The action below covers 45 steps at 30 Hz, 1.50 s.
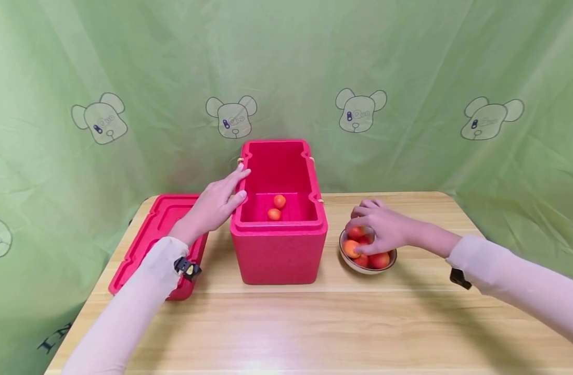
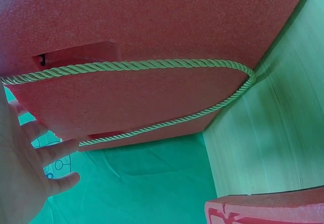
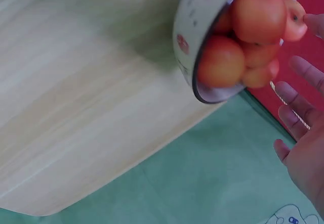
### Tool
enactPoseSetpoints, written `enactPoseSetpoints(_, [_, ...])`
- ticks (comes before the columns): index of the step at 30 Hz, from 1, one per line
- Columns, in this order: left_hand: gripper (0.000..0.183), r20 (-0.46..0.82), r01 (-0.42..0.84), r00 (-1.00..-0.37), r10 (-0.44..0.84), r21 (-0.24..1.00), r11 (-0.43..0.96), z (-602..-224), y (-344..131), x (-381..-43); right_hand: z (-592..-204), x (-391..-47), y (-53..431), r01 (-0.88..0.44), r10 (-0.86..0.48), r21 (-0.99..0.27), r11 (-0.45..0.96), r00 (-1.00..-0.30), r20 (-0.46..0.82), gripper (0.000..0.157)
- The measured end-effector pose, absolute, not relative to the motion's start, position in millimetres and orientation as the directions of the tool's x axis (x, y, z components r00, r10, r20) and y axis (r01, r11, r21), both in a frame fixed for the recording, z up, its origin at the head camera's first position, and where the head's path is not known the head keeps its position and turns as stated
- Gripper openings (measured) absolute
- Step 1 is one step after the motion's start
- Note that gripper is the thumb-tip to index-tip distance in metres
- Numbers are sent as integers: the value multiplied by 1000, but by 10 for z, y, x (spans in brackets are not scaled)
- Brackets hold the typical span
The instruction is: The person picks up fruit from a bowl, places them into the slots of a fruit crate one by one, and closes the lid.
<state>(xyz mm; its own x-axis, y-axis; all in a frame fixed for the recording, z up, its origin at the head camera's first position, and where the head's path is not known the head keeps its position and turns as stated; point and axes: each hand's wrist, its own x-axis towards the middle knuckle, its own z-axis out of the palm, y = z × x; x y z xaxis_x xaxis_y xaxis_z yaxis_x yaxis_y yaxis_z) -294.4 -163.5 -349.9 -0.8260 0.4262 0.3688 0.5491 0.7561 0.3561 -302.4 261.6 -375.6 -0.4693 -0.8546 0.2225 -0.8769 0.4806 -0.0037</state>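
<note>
1. The red box (image 1: 279,258) stands at the centre of the head view, without cover on top; two orange fruits (image 1: 279,201) lie on its floor, close to each other.
2. The left hand (image 1: 215,204), left of centre, has its fingers extended at the left rim of the box; it grips nothing.
3. The bowl (image 1: 359,269) is right of centre, and several orange-red fruits (image 1: 379,260) fill it.
4. The right hand (image 1: 382,226) is above this bowl. Its fingers are loosely bent and spread, not closed around a fruit; the thumb appears to touch one, but firm contact cannot be told.
5. The red lid (image 1: 156,225) lies flat at the left of the head view, partly behind the left arm.
6. In the left wrist view, a twisted rope (image 2: 162,64) crosses the side of the box.
7. All stands on the wooden table (image 1: 286,323); a green cloth (image 1: 286,62) with mouse-like heads fills the upper part.
</note>
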Motion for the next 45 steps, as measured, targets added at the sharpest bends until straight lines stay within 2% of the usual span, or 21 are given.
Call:
enactPoseSetpoints(19, [61, 368, 545, -831, 418, 382, 747, -3520, -1644, -2927, -3907, -2996, 2543, -914, -892, 44, 403, -382, 242, 31])
enactPoseSetpoints(35, [60, 378, 548, -827, 417, 372, 749, -3546, -1689, -2945, -3798, -3021, 2495, -899, -878, 43, 436, -415, 239, 31])
enactPoseSetpoints(41, [59, 393, 562, -816, 424, 367, 741, -3526, -1659, -2960, -3536, -3051, 2453, -873, -840, 35, 487, -458, 292, 35])
enactPoseSetpoints(45, [60, 382, 557, -821, 425, 371, 743, -3519, -1643, -2962, -3260, -3143, 2394, -860, -811, 54, 508, -456, 367, 38])
